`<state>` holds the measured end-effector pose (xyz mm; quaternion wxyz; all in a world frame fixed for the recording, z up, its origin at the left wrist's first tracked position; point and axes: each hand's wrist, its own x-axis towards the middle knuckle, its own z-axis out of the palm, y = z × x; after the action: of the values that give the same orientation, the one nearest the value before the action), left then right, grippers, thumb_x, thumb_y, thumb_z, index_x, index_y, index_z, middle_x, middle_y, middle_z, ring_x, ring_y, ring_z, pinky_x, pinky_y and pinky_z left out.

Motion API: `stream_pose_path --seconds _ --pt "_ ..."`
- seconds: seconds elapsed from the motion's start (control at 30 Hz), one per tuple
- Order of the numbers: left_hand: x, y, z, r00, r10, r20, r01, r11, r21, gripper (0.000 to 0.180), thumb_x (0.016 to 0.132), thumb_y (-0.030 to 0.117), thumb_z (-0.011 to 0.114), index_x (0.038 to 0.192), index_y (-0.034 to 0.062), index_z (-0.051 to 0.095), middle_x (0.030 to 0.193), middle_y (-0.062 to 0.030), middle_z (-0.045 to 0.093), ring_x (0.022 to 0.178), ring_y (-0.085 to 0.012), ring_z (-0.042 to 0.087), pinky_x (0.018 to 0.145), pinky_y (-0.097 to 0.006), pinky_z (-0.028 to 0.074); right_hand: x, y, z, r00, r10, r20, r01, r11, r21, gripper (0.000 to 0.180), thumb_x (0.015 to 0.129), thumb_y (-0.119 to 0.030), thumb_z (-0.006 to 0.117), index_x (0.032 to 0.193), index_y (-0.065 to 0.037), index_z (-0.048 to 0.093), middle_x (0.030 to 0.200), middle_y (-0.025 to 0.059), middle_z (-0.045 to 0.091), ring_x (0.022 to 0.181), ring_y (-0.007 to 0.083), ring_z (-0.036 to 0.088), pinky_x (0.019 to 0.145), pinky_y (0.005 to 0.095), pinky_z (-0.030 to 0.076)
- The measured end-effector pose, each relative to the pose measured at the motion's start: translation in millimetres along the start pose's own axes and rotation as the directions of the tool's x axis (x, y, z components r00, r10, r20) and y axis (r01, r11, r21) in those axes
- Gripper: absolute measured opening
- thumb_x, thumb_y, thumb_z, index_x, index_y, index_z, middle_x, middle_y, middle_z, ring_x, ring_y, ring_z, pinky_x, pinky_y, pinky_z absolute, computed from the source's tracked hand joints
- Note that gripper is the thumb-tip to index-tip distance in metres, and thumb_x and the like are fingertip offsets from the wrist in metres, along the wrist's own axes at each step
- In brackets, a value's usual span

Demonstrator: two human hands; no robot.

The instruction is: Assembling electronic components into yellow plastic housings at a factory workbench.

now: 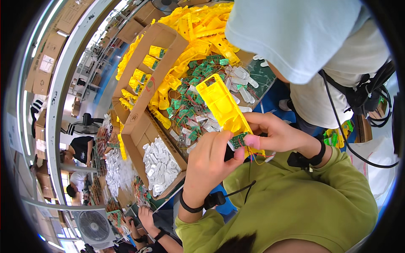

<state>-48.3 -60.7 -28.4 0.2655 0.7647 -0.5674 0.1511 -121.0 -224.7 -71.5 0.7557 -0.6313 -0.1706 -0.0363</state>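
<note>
A yellow plastic housing (221,105), long and hollow, is held tilted above the bench. My right hand (276,133) grips its near end, fingers behind it and thumb pressed against a small green circuit board (238,140). The board lies at the housing's near end; whether it is seated inside cannot be made out. My left hand (209,156) is closed, thumb and fingertips pinching the board's left edge. Thin coloured wires (255,157) hang below the board. Beyond the housing lies a heap of green circuit boards with wires (192,92).
White plastic pieces (159,166) fill a cardboard box (182,162) at left. A tilted carton (168,42) holds yellow parts with boards. More yellow housings (202,21) are piled behind. A person in a light blue shirt (295,33) stands close at right; another person's hands (147,219) work at lower left.
</note>
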Motion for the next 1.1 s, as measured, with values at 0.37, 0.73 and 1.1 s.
stream_pose_path --seconds 0.37,0.73,1.1 --pt "-14 -5 -1 0.995 -0.028 -0.092 0.023 0.998 -0.055 0.04 0.062 0.009 0.07 0.096 0.0012 0.05 0.081 -0.0103 0.055 0.062 -0.0171 0.053 0.054 -0.024 0.043 12 -2 8 0.998 -0.054 -0.036 0.052 0.996 -0.074 0.045 0.085 -0.013 0.046 0.125 -0.002 0.029 0.093 0.0059 0.055 0.079 0.0083 0.052 0.065 0.0227 0.043" --pt "-28 -6 5 0.855 -0.47 0.218 0.395 0.319 -0.861 0.034 0.08 0.01 0.054 0.11 -0.0035 0.045 0.102 -0.0067 0.045 0.092 -0.0116 0.047 0.073 -0.022 0.041 19 -4 7 0.978 -0.13 0.161 0.18 0.918 -0.352 0.049 0.083 -0.019 0.046 0.126 -0.002 0.029 0.07 0.0082 0.057 0.056 0.017 0.055 0.05 0.026 0.041" --pt "-29 -20 20 0.879 -0.463 0.114 0.325 0.406 -0.854 0.032 0.081 0.012 0.053 0.108 -0.0028 0.045 0.099 -0.0059 0.046 0.087 -0.0109 0.047 0.073 -0.023 0.041 25 4 12 0.994 -0.106 0.035 0.111 0.916 -0.386 0.043 0.079 -0.011 0.043 0.121 -0.004 0.036 0.067 0.0086 0.057 0.053 0.0169 0.055 0.05 0.0248 0.041"
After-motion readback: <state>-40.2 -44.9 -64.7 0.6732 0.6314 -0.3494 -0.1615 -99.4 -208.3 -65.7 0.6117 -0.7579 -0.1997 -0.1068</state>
